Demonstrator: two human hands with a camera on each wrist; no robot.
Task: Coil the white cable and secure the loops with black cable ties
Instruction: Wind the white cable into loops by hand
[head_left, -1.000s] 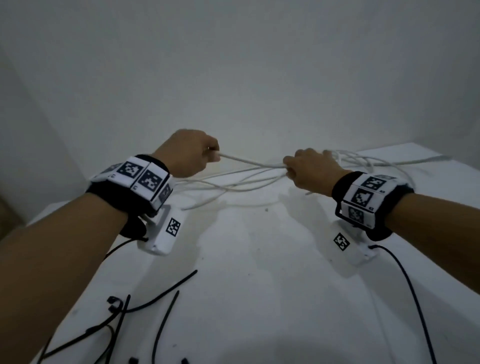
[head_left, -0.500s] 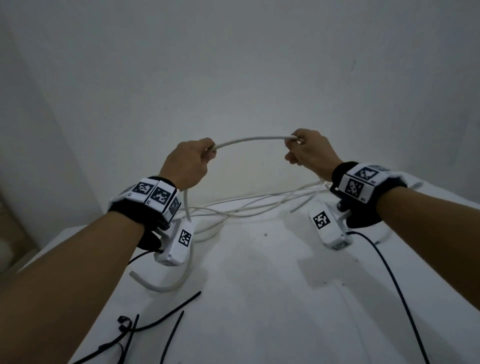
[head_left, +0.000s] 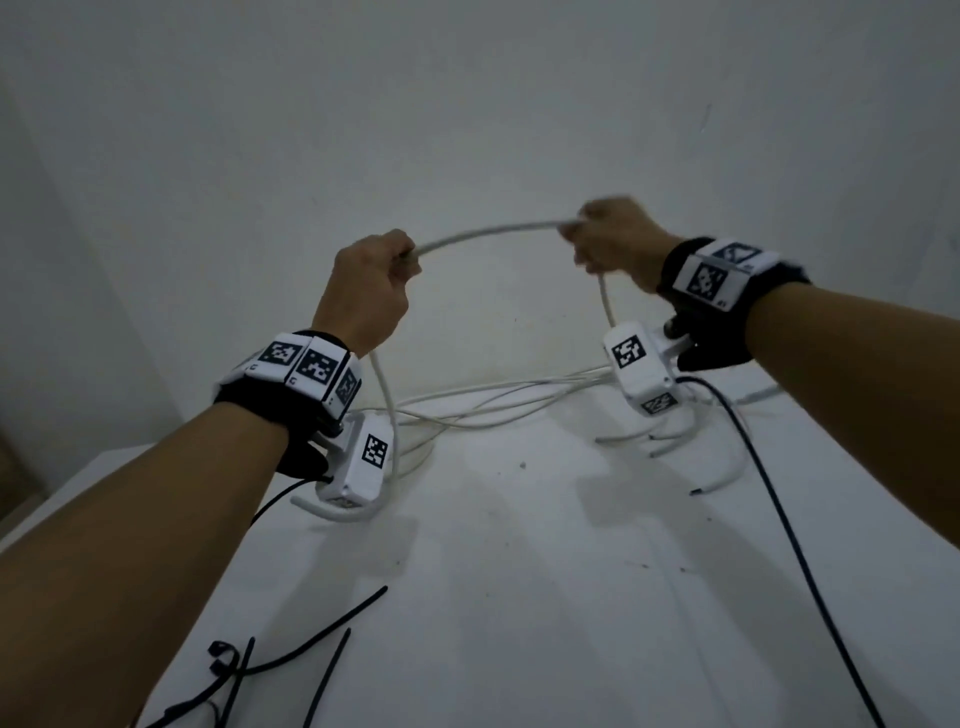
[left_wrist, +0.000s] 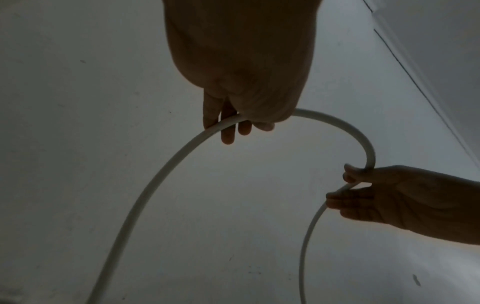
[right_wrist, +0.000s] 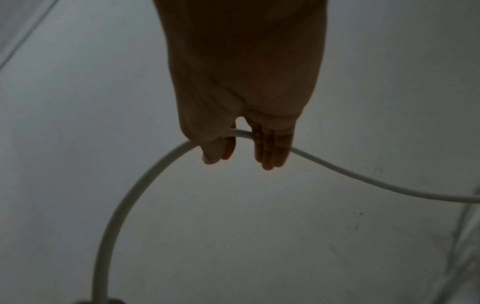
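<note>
A white cable (head_left: 488, 231) arches in the air between my two raised hands. My left hand (head_left: 371, 280) grips it at the left end of the arch, and the cable drops from there past the wrist to the table. My right hand (head_left: 610, 234) pinches it at the right end, where another length hangs down. In the left wrist view my left hand (left_wrist: 241, 121) curls over the cable (left_wrist: 161, 181) and the right hand (left_wrist: 363, 191) holds it farther right. In the right wrist view thumb and fingers (right_wrist: 272, 152) clamp the cable (right_wrist: 135, 193). Black cable ties (head_left: 291, 660) lie at the table's near left.
More slack white cable (head_left: 498, 400) lies tangled across the far side of the white table (head_left: 545, 597), with loose ends at the right (head_left: 722, 478). A dark wire (head_left: 789, 545) runs from my right wrist unit toward the near edge. A pale wall stands close behind.
Both hands have risen from the table, lifting a stretch of cable into an arch. The right hand has moved up and right, widening the span.
</note>
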